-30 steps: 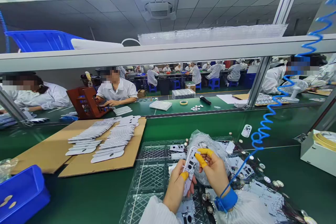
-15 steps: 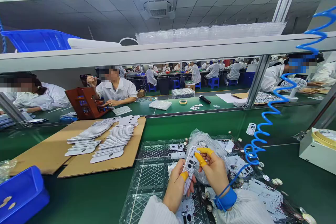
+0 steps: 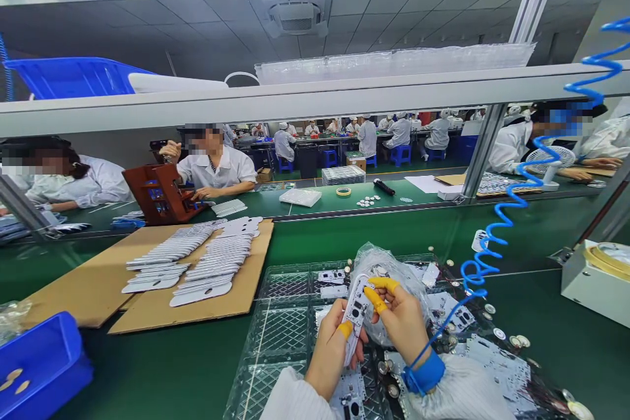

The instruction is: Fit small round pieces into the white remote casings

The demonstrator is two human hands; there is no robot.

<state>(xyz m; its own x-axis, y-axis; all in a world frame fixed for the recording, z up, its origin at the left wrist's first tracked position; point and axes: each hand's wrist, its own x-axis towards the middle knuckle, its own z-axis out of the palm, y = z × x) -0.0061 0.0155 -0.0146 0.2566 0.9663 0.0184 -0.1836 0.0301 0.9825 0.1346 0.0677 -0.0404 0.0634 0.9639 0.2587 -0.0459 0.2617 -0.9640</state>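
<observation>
White panel [image 3: 356, 315], a narrow board punched with small openings, stands tilted up above the tray, held in the left hand [image 3: 331, 354]. That hand is closed around its lower part, with a yellow finger cot [image 3: 345, 329] on one finger pressing against it. The right hand [image 3: 403, 325] is half curled, its two cotted fingertips [image 3: 378, 300] at the panel's right edge; whether they grip it or only touch it, I cannot tell. Holding it raised seems to keep its face in view and clear of the clutter below. Just behind it bulges a clear plastic bag [image 3: 388, 269]; beneath, a clear tray [image 3: 280, 341] carries more panels, with metal discs [image 3: 492, 328] scattered on the green surface [image 3: 335, 236] beside it. A blue wrist strap [image 3: 424, 373] on the right wrist feeds a coiled blue cord [image 3: 485, 262], probably for grounding. Cardboard sheets [image 3: 249, 292] to the left carry rows of white pieces [image 3: 216, 262].
</observation>
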